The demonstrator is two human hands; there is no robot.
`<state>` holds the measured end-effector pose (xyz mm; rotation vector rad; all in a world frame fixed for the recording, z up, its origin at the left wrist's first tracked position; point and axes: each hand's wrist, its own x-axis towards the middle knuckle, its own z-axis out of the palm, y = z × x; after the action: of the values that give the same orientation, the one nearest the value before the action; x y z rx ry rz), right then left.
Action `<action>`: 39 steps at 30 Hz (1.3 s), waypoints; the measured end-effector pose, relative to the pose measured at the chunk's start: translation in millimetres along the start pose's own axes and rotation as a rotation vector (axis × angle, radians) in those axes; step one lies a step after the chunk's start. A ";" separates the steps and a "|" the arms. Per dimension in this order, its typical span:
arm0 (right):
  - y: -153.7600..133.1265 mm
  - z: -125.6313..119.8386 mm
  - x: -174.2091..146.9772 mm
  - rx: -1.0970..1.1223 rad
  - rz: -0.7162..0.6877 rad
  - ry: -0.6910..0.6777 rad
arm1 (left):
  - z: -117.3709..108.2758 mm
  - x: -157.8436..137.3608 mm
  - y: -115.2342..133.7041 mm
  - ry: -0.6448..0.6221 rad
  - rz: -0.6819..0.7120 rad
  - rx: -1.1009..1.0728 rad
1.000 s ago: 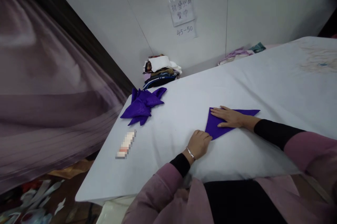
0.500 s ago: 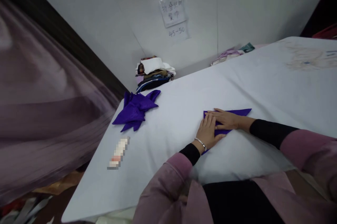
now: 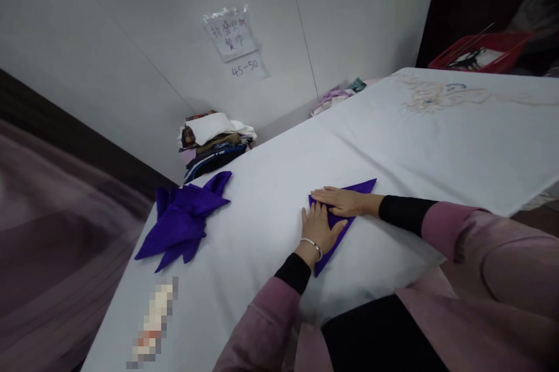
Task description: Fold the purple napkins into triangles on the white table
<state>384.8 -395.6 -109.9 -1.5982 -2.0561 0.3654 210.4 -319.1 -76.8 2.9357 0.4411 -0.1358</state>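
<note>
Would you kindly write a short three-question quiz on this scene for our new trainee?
1. Multiple choice: what lies directly beneath the left hand and the right hand?
A) a red basket
B) a purple cloth
C) a plaid garment

2. True or false: a bracelet is worn on the left wrist.

3. Fill in the blank: the lower sheet on the wall reads ____.

Key:
1. B
2. True
3. 45-50
</note>
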 end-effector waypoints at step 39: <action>23.5 -47.0 -88.5 -0.173 0.452 0.285 | 18.3 15.1 -3.0 0.002 0.036 0.065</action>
<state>445.5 -478.4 -102.3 -2.0873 -1.5406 0.1030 222.7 -315.3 -97.0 3.0059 0.3907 -0.1449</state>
